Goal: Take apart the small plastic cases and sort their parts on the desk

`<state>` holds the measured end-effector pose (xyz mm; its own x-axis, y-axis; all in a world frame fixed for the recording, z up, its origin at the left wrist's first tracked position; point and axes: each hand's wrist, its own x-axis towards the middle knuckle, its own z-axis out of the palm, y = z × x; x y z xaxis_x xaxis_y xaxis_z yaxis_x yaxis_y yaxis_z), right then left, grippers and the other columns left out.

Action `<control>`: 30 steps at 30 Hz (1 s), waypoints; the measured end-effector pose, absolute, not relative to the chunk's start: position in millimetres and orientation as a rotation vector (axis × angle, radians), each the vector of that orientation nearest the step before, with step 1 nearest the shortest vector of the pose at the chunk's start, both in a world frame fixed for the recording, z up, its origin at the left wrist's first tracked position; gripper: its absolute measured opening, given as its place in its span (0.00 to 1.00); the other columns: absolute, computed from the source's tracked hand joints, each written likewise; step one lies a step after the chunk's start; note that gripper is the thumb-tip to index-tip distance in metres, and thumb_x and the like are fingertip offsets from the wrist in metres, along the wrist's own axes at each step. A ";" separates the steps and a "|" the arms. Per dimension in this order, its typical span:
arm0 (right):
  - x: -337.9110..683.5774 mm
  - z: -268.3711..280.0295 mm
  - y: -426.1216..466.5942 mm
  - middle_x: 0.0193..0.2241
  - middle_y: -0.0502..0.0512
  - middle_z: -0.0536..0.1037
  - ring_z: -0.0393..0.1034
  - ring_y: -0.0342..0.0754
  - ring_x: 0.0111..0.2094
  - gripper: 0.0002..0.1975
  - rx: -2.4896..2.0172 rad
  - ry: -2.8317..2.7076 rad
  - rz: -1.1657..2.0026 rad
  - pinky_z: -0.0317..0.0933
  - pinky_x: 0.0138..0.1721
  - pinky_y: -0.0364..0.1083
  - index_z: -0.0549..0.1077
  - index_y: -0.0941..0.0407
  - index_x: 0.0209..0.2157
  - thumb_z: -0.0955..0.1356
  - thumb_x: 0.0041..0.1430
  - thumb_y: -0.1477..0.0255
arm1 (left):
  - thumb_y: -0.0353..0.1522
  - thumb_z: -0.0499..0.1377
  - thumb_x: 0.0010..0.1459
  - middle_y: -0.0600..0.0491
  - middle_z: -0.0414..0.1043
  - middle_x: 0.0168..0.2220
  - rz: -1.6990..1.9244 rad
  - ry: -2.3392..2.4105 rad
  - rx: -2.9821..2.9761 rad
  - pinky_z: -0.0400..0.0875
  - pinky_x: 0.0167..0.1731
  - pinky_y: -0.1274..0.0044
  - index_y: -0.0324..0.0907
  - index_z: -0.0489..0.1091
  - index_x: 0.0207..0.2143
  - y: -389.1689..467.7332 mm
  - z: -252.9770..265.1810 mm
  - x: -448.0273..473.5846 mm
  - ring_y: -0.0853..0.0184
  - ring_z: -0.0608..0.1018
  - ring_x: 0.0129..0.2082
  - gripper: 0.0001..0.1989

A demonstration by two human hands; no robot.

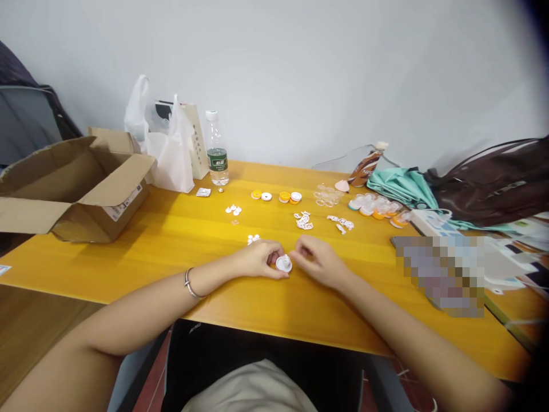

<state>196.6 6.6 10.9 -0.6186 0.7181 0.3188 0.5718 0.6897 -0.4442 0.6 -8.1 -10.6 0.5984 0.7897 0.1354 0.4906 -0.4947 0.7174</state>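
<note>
Both forearms come in from the lower corners and meet over the table (240, 292), near its front edge. The left arm slants up to the right, with a metal bracelet (193, 284) above the wrist; its hand lies low and on its side. The left hand (260, 258) has its fingers curled and the thumb stretched along the near side, closed about a white round piece (283, 264). The right hand (325, 263) faces it from the other side, wrist bent inward, fingers bent toward the thumb, their tips just beside the piece. Whether those tips touch it or pinch something small, I cannot tell.

The piece sits between the two hands, close above or on the table. It has a pale disc-like base with a raised rim, and a smaller, whitish, partly see-through part stands up from its middle.

The left fingers cover the piece's left edge, and the detail of the raised part is too small to read. A few small white discs (253, 238) lie just beyond the left hand, which partly hides them. Farther back, the clear rings (328, 196) overlap and blend with the tabletop. To the right, a flat object (441, 276) is blurred into blocks. The right elbow fades into the dark lower corner, and the left upper arm is cut off by the frame.
</note>
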 end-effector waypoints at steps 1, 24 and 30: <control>192.3 9.9 -1.3 0.21 0.49 0.66 0.59 0.43 0.23 0.14 -0.956 -2.518 0.362 0.52 0.26 0.42 0.61 0.55 0.23 0.61 0.58 0.62 | 0.39 0.62 0.43 0.58 0.64 0.24 0.610 1.009 2.188 0.57 0.22 0.83 0.38 0.64 0.28 -8.5 -10.3 0.9 0.75 0.65 0.22 0.15; 187.7 -3.4 -1.9 0.29 0.54 0.73 0.68 0.46 0.32 0.08 -0.954 -2.020 0.451 0.62 0.35 0.45 0.65 0.55 0.33 0.59 0.61 0.67 | 0.40 0.62 0.45 0.58 0.65 0.25 0.596 0.976 2.264 0.58 0.23 0.83 0.39 0.64 0.32 -12.3 -8.2 1.9 0.75 0.66 0.23 0.16; 179.7 0.8 1.0 0.40 0.55 0.76 0.70 0.48 0.41 0.14 -0.900 -1.906 0.742 0.61 0.46 0.48 0.68 0.53 0.46 0.62 0.58 0.67 | 0.48 0.61 0.44 0.56 0.64 0.27 0.588 0.952 2.321 0.58 0.24 0.82 0.39 0.63 0.32 -12.3 -6.7 2.8 0.73 0.66 0.25 0.23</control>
